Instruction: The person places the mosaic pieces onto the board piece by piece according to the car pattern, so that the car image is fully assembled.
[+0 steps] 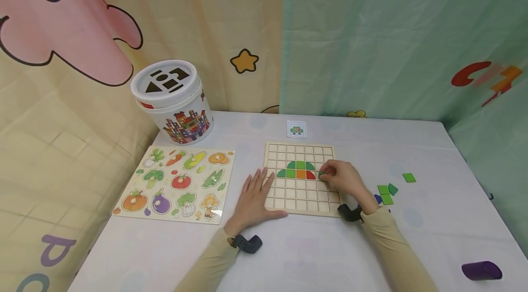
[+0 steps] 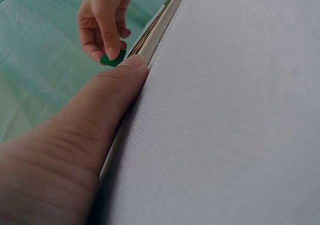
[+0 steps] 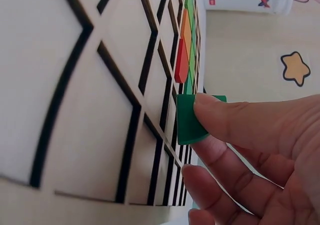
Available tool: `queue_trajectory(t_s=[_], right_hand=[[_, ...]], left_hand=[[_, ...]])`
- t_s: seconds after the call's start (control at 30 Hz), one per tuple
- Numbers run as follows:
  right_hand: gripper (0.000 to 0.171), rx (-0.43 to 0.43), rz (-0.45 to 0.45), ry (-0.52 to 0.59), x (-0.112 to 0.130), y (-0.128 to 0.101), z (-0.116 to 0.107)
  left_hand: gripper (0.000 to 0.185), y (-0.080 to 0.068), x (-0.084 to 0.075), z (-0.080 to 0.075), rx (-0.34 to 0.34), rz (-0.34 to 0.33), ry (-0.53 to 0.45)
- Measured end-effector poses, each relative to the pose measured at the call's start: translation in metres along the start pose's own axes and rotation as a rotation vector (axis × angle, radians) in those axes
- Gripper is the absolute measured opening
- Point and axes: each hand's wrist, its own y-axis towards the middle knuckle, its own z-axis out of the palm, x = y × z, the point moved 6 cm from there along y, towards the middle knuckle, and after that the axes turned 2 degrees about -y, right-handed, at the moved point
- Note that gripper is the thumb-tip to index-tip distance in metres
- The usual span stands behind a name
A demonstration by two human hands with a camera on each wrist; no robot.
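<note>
A wooden grid board [image 1: 303,207] lies in front of me, with green, orange and red tiles [image 1: 301,165] set in two rows of its squares. My right hand [image 1: 344,177] pinches a dark green quarter-round tile [image 3: 189,122] between thumb and fingers, just above the board at the right end of the lower tile row. In the right wrist view the tile's curved edge faces down. My left hand [image 1: 255,198] rests with spread fingers on the board's left edge, its thumb [image 2: 117,85] along the near edge. A small pattern card [image 1: 296,129] lies beyond the board.
Loose green tiles [image 1: 387,199] and a partly hidden blue one lie right of the board, another green tile [image 1: 409,177] farther off. A vegetable puzzle board [image 1: 175,184] and a white bucket [image 1: 173,104] stand left. A purple cylinder [image 1: 480,271] lies near the front right.
</note>
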Motion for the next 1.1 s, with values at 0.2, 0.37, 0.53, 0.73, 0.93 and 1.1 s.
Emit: queue_trajectory(t_s=[0.2,0.37,0.53,0.73,0.93,1.1], right_hand=[[0.007,0.014,0.041,0.001,-0.003,0.004,0.004],[0.006,0.028,0.061,0.012,-0.004,0.007,0.003],[0.007,0.029,0.061,0.001,-0.005,0.011,0.001],[0.008,0.02,0.052,-0.032,-0.004,0.013,-0.003],[0.01,0.027,0.054,-0.053,-0.003,0.014,-0.006],[0.012,0.062,0.073,-0.051,-0.004,0.014,-0.003]], left_hand=[[0.111,0.0,0.0,0.001,-0.003,-0.002,-0.004],[0.111,-0.001,0.001,0.002,0.001,-0.01,-0.001],[0.111,0.0,0.001,0.002,-0.007,-0.004,0.001],[0.111,0.0,0.001,0.002,-0.026,0.011,-0.01],[0.111,0.0,0.002,0.002,-0.021,0.009,-0.002],[0.111,0.0,0.001,0.002,-0.016,0.008,-0.009]])
